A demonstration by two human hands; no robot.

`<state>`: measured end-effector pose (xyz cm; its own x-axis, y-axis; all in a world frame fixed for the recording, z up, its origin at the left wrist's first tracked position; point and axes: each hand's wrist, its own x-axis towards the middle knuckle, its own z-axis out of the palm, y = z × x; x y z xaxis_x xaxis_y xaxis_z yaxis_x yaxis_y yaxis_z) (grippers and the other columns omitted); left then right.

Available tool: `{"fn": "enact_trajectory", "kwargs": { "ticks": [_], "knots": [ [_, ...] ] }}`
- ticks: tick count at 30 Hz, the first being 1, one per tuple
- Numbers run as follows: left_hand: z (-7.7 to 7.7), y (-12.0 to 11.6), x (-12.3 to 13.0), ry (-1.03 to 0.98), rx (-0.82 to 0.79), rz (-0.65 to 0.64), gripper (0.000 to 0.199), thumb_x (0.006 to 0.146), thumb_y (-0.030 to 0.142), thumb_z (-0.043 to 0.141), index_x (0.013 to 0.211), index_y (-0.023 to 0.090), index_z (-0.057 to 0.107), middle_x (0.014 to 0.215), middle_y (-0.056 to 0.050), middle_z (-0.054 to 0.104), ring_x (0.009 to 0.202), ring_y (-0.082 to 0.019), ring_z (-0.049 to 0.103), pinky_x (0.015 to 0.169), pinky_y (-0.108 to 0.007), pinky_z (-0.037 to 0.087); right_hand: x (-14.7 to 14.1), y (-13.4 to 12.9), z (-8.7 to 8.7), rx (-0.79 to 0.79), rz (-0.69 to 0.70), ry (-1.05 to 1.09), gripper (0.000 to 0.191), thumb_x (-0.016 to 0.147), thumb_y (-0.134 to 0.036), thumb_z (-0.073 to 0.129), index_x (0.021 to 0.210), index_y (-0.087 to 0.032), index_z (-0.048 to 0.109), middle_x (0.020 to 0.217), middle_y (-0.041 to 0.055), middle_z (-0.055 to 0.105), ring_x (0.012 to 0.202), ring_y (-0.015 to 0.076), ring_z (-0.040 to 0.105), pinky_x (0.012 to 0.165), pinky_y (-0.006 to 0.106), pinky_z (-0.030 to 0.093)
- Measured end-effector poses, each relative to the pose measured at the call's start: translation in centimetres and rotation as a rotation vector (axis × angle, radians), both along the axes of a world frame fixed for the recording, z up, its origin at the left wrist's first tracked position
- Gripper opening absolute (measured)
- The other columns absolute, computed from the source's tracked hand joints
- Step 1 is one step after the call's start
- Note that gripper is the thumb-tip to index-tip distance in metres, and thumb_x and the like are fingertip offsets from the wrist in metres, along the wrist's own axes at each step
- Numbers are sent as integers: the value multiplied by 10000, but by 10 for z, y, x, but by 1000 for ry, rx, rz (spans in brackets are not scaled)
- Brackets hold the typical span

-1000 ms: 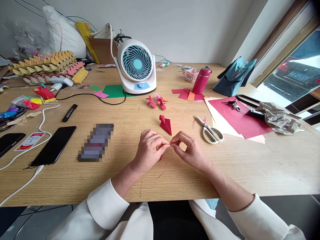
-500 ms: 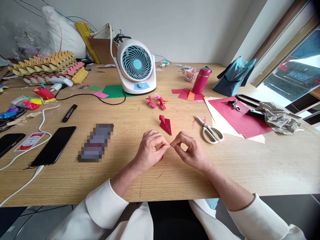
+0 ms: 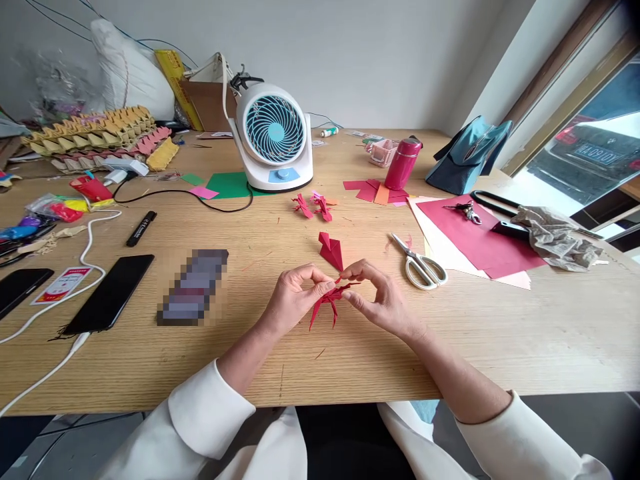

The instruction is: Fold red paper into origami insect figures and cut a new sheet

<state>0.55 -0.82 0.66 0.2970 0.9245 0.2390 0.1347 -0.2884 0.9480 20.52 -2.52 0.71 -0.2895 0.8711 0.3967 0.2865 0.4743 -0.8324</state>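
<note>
I see the left hand and right hand angled inward at mid-frame above the tabletop; the left grip pinches a spindly red paper figure, the right stands parted, contact unclear.

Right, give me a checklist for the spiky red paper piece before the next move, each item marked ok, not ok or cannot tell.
1. Left hand has a pinch on the spiky red paper piece: ok, thumb and forefinger close on it.
2. Right hand has a pinch too: not ok, its thumb and forefinger tips stand apart.
3. Folded red paper clear of the right fingers: cannot tell, its near tip meets them in this view.
4. Scissors out of the way: ok, on the table to the right, untouched.
5. Tabletop free of scraps nearby: not ok, a thin sliver lies there.
</note>
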Motion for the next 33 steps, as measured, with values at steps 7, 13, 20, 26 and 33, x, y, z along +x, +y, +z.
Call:
{"fn": "enact_trajectory", "kwargs": {
  "ticks": [7,13,20,26,33],
  "knots": [
    [-2,-2,4,-219,-284,-33,237,770,388,786,787,153,757,774,-53,752,714,-172,684,690,-298,566,-6,1,-9,-244,81,-47,124,859,-305,688,905,-193,662,891,38,721,775,162,638,722,292,500],
    [-4,1,4,-218,-207,-12,254,801,395,755,886,156,756,866,-70,770,796,-191,710,743,-309,582,-7,2,-13,-256,39,-29,109,850,-292,681,843,-189,647,796,15,715,676,136,597,618,255,464],
    [-7,1,4,-25,-62,1,180,839,309,696,745,156,684,719,-22,718,671,-141,658,639,-237,523,-7,-1,-9,-171,37,-54,68,858,-238,657,819,-193,625,802,19,687,711,146,598,647,272,460],
    [1,-6,6,158,320,92,171,871,184,642,701,181,625,691,14,621,676,-122,585,688,-251,466,-9,-3,-11,-4,3,-34,143,899,-261,632,778,-212,574,766,11,602,700,149,572,656,291,453],
    [1,-10,6,186,460,128,115,918,210,623,811,201,665,738,-2,657,706,-135,616,708,-268,487,-9,-4,-12,133,5,-50,92,911,-236,617,828,-226,579,810,35,595,742,175,588,685,318,472]
  ]
}}
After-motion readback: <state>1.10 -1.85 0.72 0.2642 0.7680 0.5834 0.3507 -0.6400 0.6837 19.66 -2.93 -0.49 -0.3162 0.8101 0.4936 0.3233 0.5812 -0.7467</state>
